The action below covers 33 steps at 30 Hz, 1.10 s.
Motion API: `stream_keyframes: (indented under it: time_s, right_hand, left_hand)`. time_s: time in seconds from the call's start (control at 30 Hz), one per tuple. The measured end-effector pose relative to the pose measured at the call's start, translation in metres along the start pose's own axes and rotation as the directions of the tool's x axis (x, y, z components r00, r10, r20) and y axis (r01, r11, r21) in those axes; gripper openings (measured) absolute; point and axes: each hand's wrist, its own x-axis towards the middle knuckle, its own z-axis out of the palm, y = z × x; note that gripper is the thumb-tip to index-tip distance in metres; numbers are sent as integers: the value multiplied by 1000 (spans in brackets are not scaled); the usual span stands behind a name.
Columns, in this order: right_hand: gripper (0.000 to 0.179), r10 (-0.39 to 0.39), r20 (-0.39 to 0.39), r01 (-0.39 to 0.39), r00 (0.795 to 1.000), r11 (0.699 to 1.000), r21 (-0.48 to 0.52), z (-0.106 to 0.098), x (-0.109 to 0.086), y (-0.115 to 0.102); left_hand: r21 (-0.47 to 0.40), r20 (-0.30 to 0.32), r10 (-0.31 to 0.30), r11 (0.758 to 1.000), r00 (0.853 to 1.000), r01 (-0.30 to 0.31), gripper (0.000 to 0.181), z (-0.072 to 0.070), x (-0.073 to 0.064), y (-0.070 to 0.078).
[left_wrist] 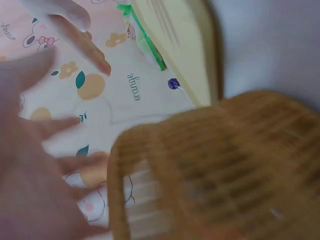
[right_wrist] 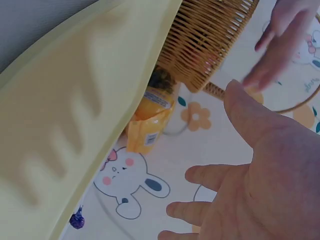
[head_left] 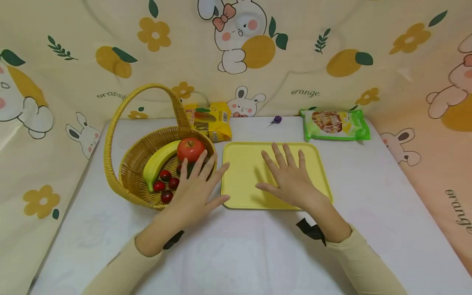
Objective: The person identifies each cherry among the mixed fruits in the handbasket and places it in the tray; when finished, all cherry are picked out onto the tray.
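Observation:
My left hand (head_left: pixel 197 196) hovers with fingers spread over the right front side of a wicker basket (head_left: pixel 127 164). Inside the basket lie a banana (head_left: pixel 156 164), a red apple (head_left: pixel 190 149) and several dark red cherries (head_left: pixel 166 196); a dark thing among them is mostly hidden behind my fingers. Over the yellow tray (head_left: pixel 239 176) my right hand (head_left: pixel 293 180) is held with spread fingers, and its shadow falls on the tray in the right wrist view. Both palms face down and neither hand grips anything. In the left wrist view the basket's woven side (left_wrist: pixel 215 170) fills the lower right.
Behind the basket stands a yellow snack bag (head_left: pixel 214 121). A purple-wrapped lollipop (head_left: pixel 276 119) lies behind the tray, and a green and white food packet (head_left: pixel 335 125) is at the back right. The basket's tall handle (head_left: pixel 110 143) arches up at the left. A patterned cloth (head_left: pixel 295 73) walls the table.

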Motion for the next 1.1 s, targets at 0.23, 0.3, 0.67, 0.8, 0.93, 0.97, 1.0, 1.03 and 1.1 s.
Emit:
stream_keyframes:
  time_s: [0.23, 0.3, 0.67, 0.8, 0.93, 0.97, 1.0, 1.03, 1.1]
  right_hand:
    - [89, 2, 5, -2, 1000, 1000, -12, 1, 0, 4]
    - [88, 4, 3, -4, 1000, 1000, -6, 1, 0, 6]
    - [88, 7, 16, -7, 1000, 1000, 26, 5, -3, 10]
    - [88, -11, 5, 11, 1000, 999, 47, 6, 2, 10]
    - [87, -42, -23, 43, 999, 997, 57, 3, 11, 5]
    - [87, -50, -30, 52, 998, 997, 54, 2, 14, 3]
    - [86, -61, -38, 63, 997, 997, 54, 1, 17, 1]
    - [85, -73, -48, 76, 996, 996, 57, -1, 20, -1]
    - [82, -102, -72, 108, 992, 991, 74, -5, 27, -7]
  left_hand:
    - [-473, -86, 81, 874, 993, -112, 44, -24, -83, -29]
    - [-558, -51, 4, 829, 999, -32, 40, -32, -105, -41]
    - [-669, -294, -561, 699, 774, 253, 60, -30, -146, -71]
    - [-735, -373, -611, 654, 699, 180, 98, -15, -130, -67]
    - [-716, -420, -610, 677, 671, 167, 93, -1, -116, -65]
    - [-707, -436, -611, 687, 661, 168, 89, 2, -114, -65]
    - [-697, -453, -610, 697, 650, 168, 85, 5, -112, -64]
    - [-684, -471, -607, 709, 640, 170, 81, 7, -111, -64]
    - [-658, -501, -602, 731, 621, 178, 77, 9, -109, -64]
